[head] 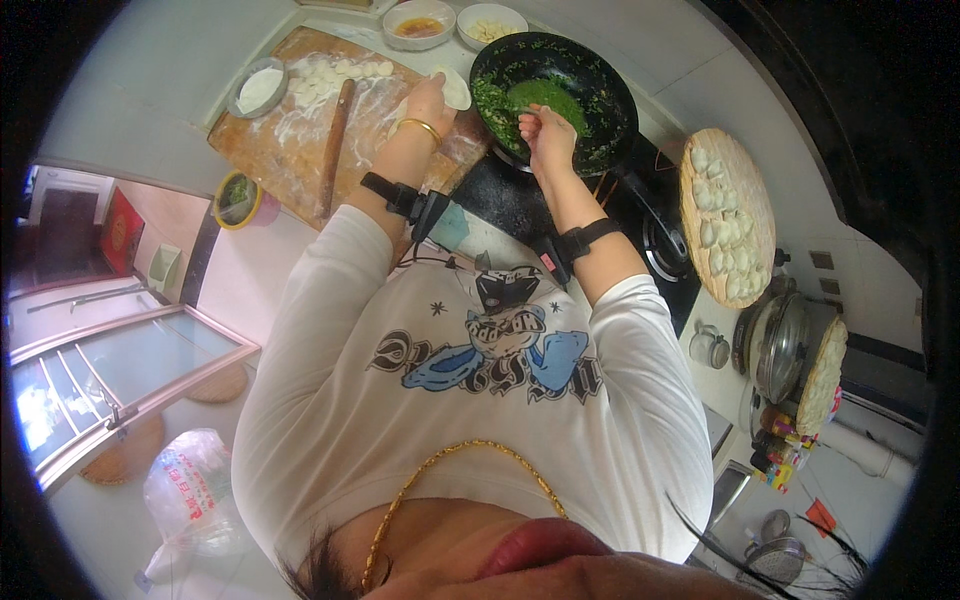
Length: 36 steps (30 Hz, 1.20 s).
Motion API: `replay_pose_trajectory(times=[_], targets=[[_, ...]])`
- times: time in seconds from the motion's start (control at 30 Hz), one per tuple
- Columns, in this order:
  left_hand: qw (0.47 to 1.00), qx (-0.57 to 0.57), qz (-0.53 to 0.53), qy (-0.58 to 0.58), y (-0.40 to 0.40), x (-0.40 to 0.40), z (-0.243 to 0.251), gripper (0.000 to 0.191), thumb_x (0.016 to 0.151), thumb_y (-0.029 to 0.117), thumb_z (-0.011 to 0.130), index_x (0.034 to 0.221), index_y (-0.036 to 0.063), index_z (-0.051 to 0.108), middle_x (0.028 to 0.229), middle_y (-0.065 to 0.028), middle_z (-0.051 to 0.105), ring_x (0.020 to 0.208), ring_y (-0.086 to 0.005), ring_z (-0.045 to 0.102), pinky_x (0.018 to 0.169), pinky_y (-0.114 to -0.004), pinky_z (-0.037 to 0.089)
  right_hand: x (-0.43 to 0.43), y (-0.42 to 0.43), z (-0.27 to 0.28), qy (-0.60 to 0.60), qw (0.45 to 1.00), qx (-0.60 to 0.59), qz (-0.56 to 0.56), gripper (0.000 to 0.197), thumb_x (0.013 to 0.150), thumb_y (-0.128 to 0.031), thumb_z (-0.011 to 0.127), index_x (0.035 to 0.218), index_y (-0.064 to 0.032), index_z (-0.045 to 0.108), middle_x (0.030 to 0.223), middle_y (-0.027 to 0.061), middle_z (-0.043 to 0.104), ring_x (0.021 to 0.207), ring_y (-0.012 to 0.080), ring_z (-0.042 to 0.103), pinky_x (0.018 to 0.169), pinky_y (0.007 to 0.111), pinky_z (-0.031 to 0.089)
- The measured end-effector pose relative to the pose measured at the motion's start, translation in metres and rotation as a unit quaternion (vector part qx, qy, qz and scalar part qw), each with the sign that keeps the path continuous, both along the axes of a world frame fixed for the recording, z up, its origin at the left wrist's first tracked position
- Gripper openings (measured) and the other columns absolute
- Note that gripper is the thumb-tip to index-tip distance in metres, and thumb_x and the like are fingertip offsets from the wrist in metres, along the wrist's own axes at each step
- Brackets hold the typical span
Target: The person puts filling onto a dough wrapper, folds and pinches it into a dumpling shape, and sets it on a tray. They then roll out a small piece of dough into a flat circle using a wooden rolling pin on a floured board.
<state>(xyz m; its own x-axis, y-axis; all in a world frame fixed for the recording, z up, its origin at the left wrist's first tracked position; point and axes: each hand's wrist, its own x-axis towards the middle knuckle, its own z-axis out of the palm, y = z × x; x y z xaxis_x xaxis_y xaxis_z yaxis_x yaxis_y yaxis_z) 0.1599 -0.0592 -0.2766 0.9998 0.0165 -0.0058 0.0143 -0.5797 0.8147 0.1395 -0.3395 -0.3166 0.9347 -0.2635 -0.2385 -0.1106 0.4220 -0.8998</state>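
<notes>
My left hand [429,103], with a gold bangle at its wrist, holds a round dough wrapper [454,88] over the right edge of the floured wooden board [292,161]. Over the black wok [611,97] is my right hand [547,133], its fingers closed on a thin utensil [529,112] whose far end is hard to make out. Chopped green filling [491,105] lies along the wok's left side, beside a pool of green liquid [551,94]. On the board are a wooden rolling pin [336,150] and many small floured dough pieces [322,79].
A flour bowl [261,90] stands at the board's left corner. Two bowls [418,26] [491,28] sit behind the board and wok. The wok's handle [660,217] points towards a round tray of dumplings [724,217] at the right. A glass jar [709,346] stands nearby.
</notes>
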Motion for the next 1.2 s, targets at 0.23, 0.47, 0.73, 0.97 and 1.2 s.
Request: replay_pose_trajectory(times=[0.23,0.47,0.73,0.97,1.2], targets=[[0.780,-0.597,0.163,0.087,0.013,0.061,-0.020,0.058,0.138,0.034,0.076,0.188,0.0028,0.071,0.180,-0.0186,0.086,0.155,-0.0412,0.085,0.131,-0.055,0.067,0.030,0.033,0.011,0.000,0.996,0.092,0.022,0.042,0.147,-0.027,0.067,0.158,0.0112,0.082,0.116,0.0188,0.090,0.084,0.0213,0.078,0.073,0.040,0.064],[0.974,-0.177,0.111,0.085,-0.021,0.062,0.027,0.054,0.139,0.039,0.067,0.172,-0.0030,0.078,0.171,-0.0292,0.086,0.152,-0.0522,0.082,0.131,-0.060,0.065,0.039,0.021,-0.007,-0.001,0.985,0.173,0.026,0.043,0.149,-0.027,0.059,0.160,0.0092,0.080,0.125,0.0213,0.091,0.094,0.0237,0.083,0.081,0.038,0.071],[0.984,-0.128,0.087,0.085,-0.043,0.077,0.048,0.063,0.141,0.045,0.057,0.153,-0.0097,0.085,0.161,-0.0414,0.086,0.149,-0.0649,0.079,0.132,-0.066,0.062,0.022,0.018,0.038,-0.016,0.981,0.194,0.018,0.043,0.148,-0.027,0.062,0.159,0.0096,0.082,0.122,0.0197,0.091,0.094,0.0230,0.082,0.083,0.038,0.071],[0.838,-0.543,0.012,0.041,-0.044,0.100,-0.005,0.061,0.149,0.041,0.049,0.181,-0.0064,0.069,0.178,-0.0278,0.081,0.164,-0.0459,0.079,0.141,-0.064,0.062,-0.004,0.006,0.097,-0.104,0.994,0.005,0.021,0.047,0.145,-0.027,0.070,0.168,0.0114,0.083,0.121,0.0165,0.094,0.095,0.0191,0.083,0.086,0.036,0.069],[0.512,-0.838,-0.053,0.180,-0.075,0.082,0.003,0.067,0.153,0.041,0.032,0.202,-0.0015,0.047,0.207,-0.0281,0.058,0.193,-0.0528,0.054,0.161,-0.078,0.044,-0.036,-0.006,0.095,-0.358,0.840,-0.408,0.011,0.040,0.134,-0.017,0.081,0.170,-0.0007,0.089,0.117,0.0181,0.085,0.104,0.0363,0.084,0.093,0.051,0.070]])
